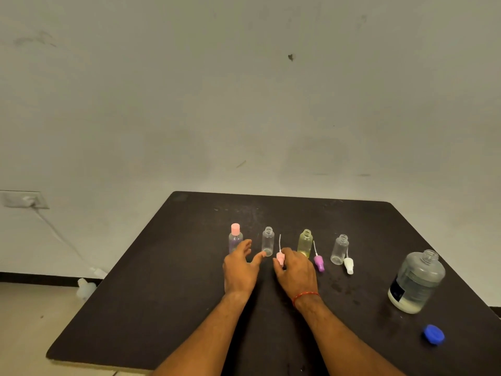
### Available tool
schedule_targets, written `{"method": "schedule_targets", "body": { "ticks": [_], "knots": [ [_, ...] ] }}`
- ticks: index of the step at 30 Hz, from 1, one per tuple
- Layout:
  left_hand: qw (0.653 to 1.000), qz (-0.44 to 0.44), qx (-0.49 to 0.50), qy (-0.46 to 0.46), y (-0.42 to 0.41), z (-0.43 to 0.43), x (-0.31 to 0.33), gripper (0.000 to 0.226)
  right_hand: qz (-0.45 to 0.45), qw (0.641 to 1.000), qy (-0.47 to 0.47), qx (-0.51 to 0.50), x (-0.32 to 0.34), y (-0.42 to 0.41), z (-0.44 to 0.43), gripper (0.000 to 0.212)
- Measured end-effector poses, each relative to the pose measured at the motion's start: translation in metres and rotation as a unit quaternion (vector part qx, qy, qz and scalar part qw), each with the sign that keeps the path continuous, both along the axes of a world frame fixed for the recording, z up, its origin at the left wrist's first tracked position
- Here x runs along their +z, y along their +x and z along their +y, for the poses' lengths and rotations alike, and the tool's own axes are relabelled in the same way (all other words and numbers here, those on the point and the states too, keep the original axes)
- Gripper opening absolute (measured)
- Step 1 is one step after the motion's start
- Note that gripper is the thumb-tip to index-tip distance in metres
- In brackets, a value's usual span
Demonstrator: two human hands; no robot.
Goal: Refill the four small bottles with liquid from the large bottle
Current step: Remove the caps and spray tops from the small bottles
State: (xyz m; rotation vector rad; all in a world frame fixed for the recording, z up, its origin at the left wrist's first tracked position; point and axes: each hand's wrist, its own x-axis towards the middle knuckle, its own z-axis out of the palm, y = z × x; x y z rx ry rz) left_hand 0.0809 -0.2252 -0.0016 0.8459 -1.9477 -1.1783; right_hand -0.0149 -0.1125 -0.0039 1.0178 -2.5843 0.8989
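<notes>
Four small bottles stand in a row on the black table (168,289). The leftmost bottle (235,238) wears a pink cap. A clear bottle (267,241), a yellowish bottle (305,242) and another clear bottle (339,249) stand uncapped. My right hand (295,270) pinches a pink spray top (280,257) with its thin tube pointing up. My left hand (241,264) is spread just in front of the two left bottles, one fingertip near the clear bottle's base. The large bottle (416,282) stands uncapped at the right, liquid inside.
A purple spray top (319,262) and a white spray top (349,265) lie in front of the right two bottles. A blue cap (434,334) lies near the table's right front. A wall socket (25,200) with a cable is at left, beyond the table.
</notes>
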Motion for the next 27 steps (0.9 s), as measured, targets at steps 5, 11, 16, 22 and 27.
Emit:
{"method": "schedule_targets", "body": {
  "ticks": [5, 11, 16, 22, 27],
  "knots": [
    [1.000, 0.010, 0.015, -0.013, 0.014, -0.002, 0.003, 0.052, -0.001, 1.000, -0.013, -0.002, 0.000, 0.002, 0.000, 0.016],
    [0.997, 0.046, 0.054, -0.018, 0.028, -0.013, 0.000, 0.033, -0.004, 0.998, -0.063, -0.005, 0.001, 0.009, 0.002, 0.019],
    [0.995, 0.023, 0.090, -0.031, 0.037, -0.024, 0.003, 0.030, 0.010, 0.993, -0.115, -0.006, 0.003, 0.017, 0.003, 0.013],
    [0.994, -0.018, 0.097, -0.042, 0.037, -0.041, 0.005, 0.046, 0.051, 0.985, -0.165, 0.016, 0.021, 0.022, -0.012, 0.019],
    [0.996, -0.054, 0.063, -0.023, 0.025, -0.055, 0.004, 0.065, 0.082, 0.975, -0.199, 0.047, 0.046, 0.029, -0.031, 0.024]
  ]
}}
